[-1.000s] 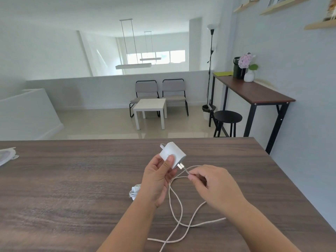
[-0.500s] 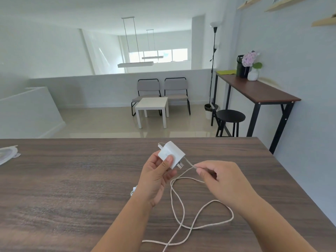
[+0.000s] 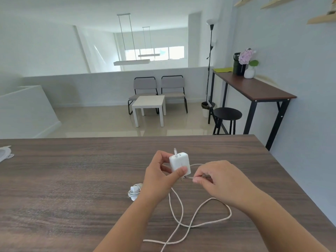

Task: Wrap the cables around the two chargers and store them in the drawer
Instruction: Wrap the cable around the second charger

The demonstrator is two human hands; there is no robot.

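Observation:
My left hand (image 3: 160, 179) grips a white square charger (image 3: 179, 163) above the dark wooden table (image 3: 72, 188), thumb on its front face. Its cable plug sticks up from the charger's top. My right hand (image 3: 221, 184) pinches the white cable (image 3: 200, 213) just below and right of the charger. The rest of the cable lies in loose loops on the table toward the near edge. A second white charger (image 3: 135, 191) with its cable coiled round it lies on the table, partly hidden behind my left wrist. No drawer is in view.
A white object (image 3: 4, 154) lies at the table's far left edge. Beyond the table are a white side table (image 3: 149, 104), two grey chairs, a black stool (image 3: 227, 113) and a high desk (image 3: 254, 88) along the right wall.
My left hand turned the charger so its plug end now points up. My right hand slid along the cable to just under the charger, and the loose loops shifted on the table.

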